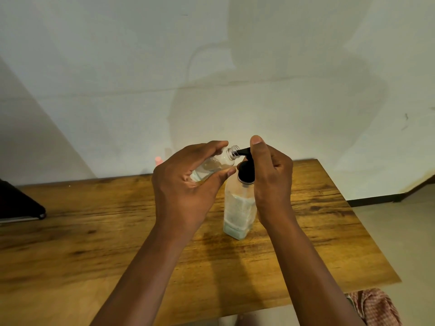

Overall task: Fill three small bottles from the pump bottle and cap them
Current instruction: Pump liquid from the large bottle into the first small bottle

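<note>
Above the worktop, the left hand is gripping a tilted small bottle so its open mouth is meeting the spout, while the right hand is curling around the standing pump bottle's head to press.

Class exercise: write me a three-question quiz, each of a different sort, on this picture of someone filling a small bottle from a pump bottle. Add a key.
1. True or false: the small clear bottle in the left hand already has its cap on.
2. Multiple choice: the pump nozzle points at A) the table; B) the small bottle's open mouth; C) the wall.
3. Fill in: the pump bottle stands ______ on the wooden table.

Key
1. False: its threaded neck is bare and open.
2. B: the bottle is tilted with its mouth at the nozzle tip, while the right hand has its grip on the black pump head.
3. Upright.
</note>
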